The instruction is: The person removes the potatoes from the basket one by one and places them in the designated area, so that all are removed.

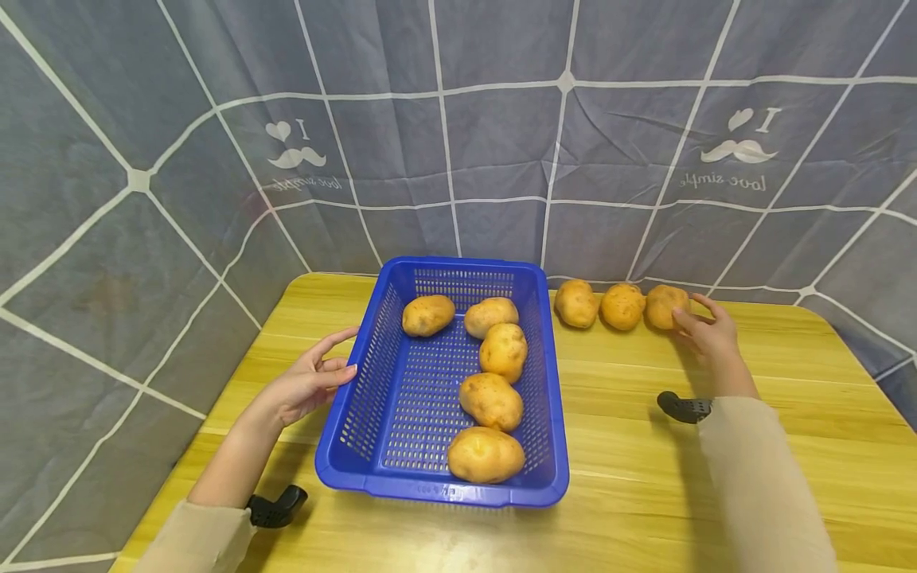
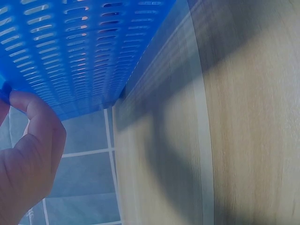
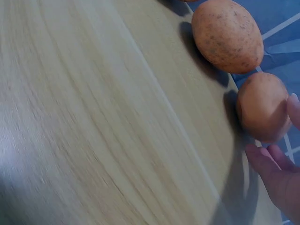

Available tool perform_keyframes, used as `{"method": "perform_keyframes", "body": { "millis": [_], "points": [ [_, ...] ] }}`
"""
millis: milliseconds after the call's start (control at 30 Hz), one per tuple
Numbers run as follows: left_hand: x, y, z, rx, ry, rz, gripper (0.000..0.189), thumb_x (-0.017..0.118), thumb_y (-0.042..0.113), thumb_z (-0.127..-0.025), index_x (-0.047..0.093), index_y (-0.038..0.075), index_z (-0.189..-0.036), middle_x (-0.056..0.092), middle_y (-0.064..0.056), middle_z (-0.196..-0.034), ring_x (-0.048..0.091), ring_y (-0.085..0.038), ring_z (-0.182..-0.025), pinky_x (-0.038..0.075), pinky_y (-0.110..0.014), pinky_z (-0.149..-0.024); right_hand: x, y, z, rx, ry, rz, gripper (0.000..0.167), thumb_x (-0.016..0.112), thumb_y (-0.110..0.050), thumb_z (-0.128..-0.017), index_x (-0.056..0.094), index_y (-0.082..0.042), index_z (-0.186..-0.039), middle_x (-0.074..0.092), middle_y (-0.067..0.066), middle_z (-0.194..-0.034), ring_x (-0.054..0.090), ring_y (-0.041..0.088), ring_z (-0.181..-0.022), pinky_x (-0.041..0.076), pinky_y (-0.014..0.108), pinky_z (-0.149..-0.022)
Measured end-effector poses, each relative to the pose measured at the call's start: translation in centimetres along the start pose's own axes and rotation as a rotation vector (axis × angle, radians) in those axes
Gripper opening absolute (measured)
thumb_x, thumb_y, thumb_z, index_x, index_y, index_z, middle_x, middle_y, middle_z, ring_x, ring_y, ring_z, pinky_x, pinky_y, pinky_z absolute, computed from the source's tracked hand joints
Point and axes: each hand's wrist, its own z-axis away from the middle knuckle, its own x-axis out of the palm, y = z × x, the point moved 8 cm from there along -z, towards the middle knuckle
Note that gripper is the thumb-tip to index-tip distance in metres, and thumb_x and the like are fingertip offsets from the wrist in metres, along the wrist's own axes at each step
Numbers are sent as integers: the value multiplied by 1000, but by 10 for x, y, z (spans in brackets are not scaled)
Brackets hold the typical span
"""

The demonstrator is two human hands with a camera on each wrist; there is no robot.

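A blue plastic basket (image 1: 442, 491) with slotted walls stands on the table, several potatoes inside: one potato (image 1: 428, 315) at the back left, the others lined along its right side. My left hand (image 1: 304, 390) holds the basket's left rim. In the left wrist view its bent fingers (image 2: 35, 105) reach the edge of the slotted wall. Right of the basket, three potatoes sit in a row at the table's back edge. My right hand (image 1: 709, 333) is at the rightmost potato (image 1: 666, 306), thumb and fingers spread around its near and right sides, not closed tightly.
The other two row potatoes are the left one (image 1: 576, 303) and the middle one (image 1: 622, 306). A grey curtain (image 1: 501, 143) with white lines hangs right behind the wooden table (image 1: 616, 477) and along its left side. Black camera mounts (image 1: 278, 507) sit at both wrists.
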Motion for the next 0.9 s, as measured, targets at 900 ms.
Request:
{"method": "perform_keyframes", "body": {
  "millis": [900],
  "points": [
    [1, 1, 1, 26, -26, 8, 65, 54, -2, -92, 18, 12, -144, 65, -6, -93, 66, -17, -80, 55, -29, -73, 18, -45, 42, -112, -272, 82, 36, 58, 3, -89, 52, -22, -114, 57, -6, -98, 62, 6, -84, 55, 23, -68]
  ]
}}
